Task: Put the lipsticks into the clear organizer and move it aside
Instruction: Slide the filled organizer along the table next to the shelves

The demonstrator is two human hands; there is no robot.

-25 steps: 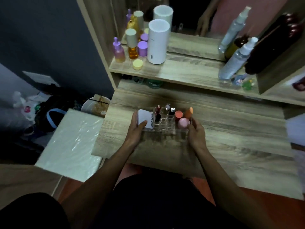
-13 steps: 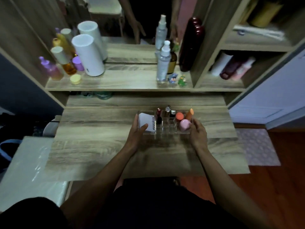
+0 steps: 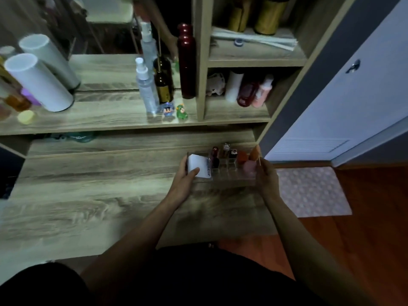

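A: We see both hands clamped on the clear organizer (image 3: 223,173), at the desk's (image 3: 88,195) 3 o'clock edge: left hand (image 3: 184,181), right hand (image 3: 266,176).
B: Lipsticks (image 3: 215,154) blurred; we can't count them.

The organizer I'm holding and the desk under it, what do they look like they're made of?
The organizer looks like clear, glossy hard plastic, probably acrylic: the lipsticks and the wood grain show straight through its walls. The desk looks like wood-grain laminate over board, grey-brown with a smooth, low-sheen face; whether it is solid wood cannot be told. Left hand and right hand each hold one end.
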